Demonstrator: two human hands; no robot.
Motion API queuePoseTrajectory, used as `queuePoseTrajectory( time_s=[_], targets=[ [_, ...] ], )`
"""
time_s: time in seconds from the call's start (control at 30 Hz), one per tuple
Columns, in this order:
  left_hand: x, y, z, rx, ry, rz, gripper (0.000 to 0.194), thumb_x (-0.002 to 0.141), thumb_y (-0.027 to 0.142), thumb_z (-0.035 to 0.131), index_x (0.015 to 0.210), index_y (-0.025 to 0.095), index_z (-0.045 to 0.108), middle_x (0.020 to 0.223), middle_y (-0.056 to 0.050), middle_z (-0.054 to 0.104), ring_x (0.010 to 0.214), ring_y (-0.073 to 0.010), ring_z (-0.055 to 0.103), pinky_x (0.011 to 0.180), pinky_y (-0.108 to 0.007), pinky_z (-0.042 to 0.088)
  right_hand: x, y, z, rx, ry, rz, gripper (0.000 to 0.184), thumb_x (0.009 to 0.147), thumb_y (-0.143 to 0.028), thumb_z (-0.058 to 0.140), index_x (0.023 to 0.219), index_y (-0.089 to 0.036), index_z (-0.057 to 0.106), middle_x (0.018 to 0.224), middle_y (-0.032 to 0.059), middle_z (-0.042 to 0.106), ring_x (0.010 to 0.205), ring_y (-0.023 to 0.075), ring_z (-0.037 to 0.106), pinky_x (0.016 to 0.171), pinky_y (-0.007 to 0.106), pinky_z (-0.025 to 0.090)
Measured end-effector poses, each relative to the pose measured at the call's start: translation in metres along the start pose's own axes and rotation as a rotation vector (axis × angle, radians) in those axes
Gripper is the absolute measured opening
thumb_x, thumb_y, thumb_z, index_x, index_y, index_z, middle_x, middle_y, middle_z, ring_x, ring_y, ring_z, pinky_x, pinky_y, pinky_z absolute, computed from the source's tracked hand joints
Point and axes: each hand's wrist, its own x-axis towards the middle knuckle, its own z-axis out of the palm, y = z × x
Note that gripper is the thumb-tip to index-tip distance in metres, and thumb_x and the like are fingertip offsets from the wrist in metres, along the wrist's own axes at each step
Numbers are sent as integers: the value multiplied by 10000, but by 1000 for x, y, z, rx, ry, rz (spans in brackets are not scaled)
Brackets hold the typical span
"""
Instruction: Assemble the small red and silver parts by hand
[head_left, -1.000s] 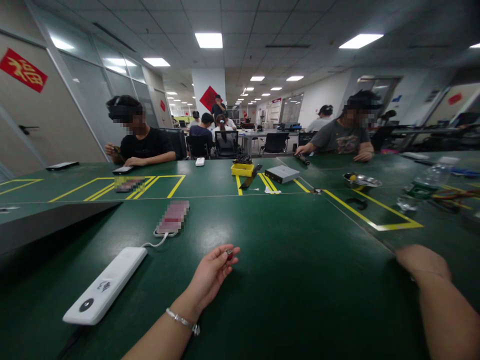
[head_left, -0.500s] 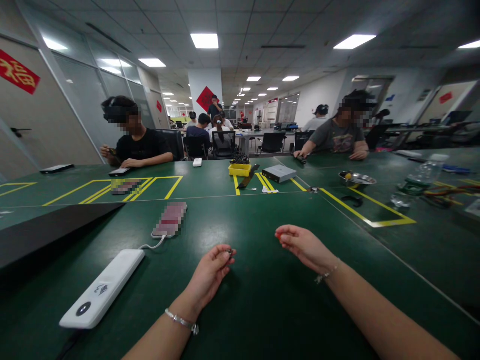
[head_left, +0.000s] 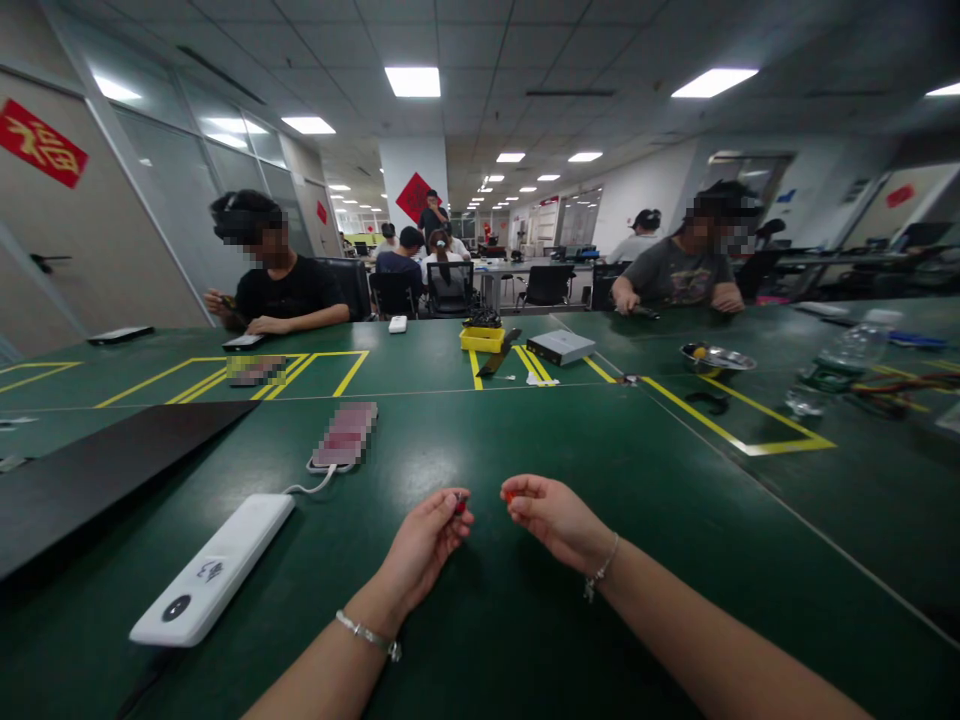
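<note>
The left hand [head_left: 424, 540] pinches a small dark-and-red part [head_left: 458, 503] above the green table [head_left: 600, 560]; the right hand [head_left: 551, 515] pinches a small orange-red piece [head_left: 510, 495] just beside it; the two pieces are near but not yet joined.

two hands [head_left: 427, 540], two small red parts [head_left: 459, 503], one power bank [head_left: 214, 580].

Small dark part [head_left: 459, 503] in left hand [head_left: 424, 545] fingertips: mostly covered, too small to ID. Same for red bit [head_left: 510, 495] pinched by right hand [head_left: 551, 518]. Phone [head_left: 345, 435] mid-table is pixelated. Black panel [head_left: 105, 470] cut off by the frame's left edge.
</note>
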Motion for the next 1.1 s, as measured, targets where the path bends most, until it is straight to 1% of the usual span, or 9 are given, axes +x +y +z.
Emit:
queuePoseTrajectory(
  time_s=[0.27,0.37,0.47,0.6,0.7,0.8,0.93,1.03,1.1],
  targets=[
    [0,-2,-3,53,36,21,264,678,275,657,909,165,594,743,-4,598,642,-68,542,537,-150,375,-1,8,1,18,-17,-19,267,613,-323,677,737,-118,560,639,-9,538,561,50,479,538,187,368],
    [-1,-5,-3,118,55,34,285,670,273,656,935,187,594,836,-11,610,709,-80,550,580,-163,383,-2,12,3,33,-13,3,269,570,-272,707,738,-118,563,666,-9,548,590,54,497,591,199,389],
    [-1,-7,1,230,73,119,299,639,250,666,921,182,591,818,-9,618,707,-100,552,601,-189,393,-1,16,6,16,-13,-8,273,530,-197,717,749,-129,568,710,-9,568,630,65,517,648,219,400],
    [-3,-8,8,438,120,267,227,607,211,659,816,155,591,723,2,612,660,-115,549,617,-212,406,-2,17,9,-253,33,-140,169,571,-177,664,722,-146,594,671,-8,584,613,86,519,631,246,403],
    [-6,-7,11,580,174,303,181,610,206,634,777,163,581,667,22,584,584,-109,532,553,-207,397,-6,15,11,-523,94,-311,106,606,-154,618,710,-159,638,747,13,609,720,116,542,717,271,404],
    [-7,-7,11,680,189,364,150,613,190,618,756,171,579,688,24,575,558,-100,507,538,-210,392,-8,14,12,-604,100,-412,119,628,-147,587,719,-176,658,813,19,607,793,127,538,770,278,395],
    [-7,-10,11,758,142,505,126,623,149,595,744,183,581,785,2,589,668,-124,526,617,-231,408,-8,19,15,-348,7,-264,133,654,-199,580,774,-165,626,765,13,590,673,104,531,672,270,418],
    [-9,-11,12,801,122,508,117,650,169,585,764,192,586,758,7,588,690,-134,527,639,-243,406,-8,21,15,-79,-14,-159,160,619,-226,634,754,-148,600,727,3,575,653,87,521,677,254,412],
    [-9,-11,13,818,133,479,121,668,192,578,789,193,589,713,15,580,663,-134,519,634,-246,402,-8,21,15,18,-19,-112,199,561,-199,682,728,-137,593,714,1,573,662,83,521,694,243,404]
  ],
)
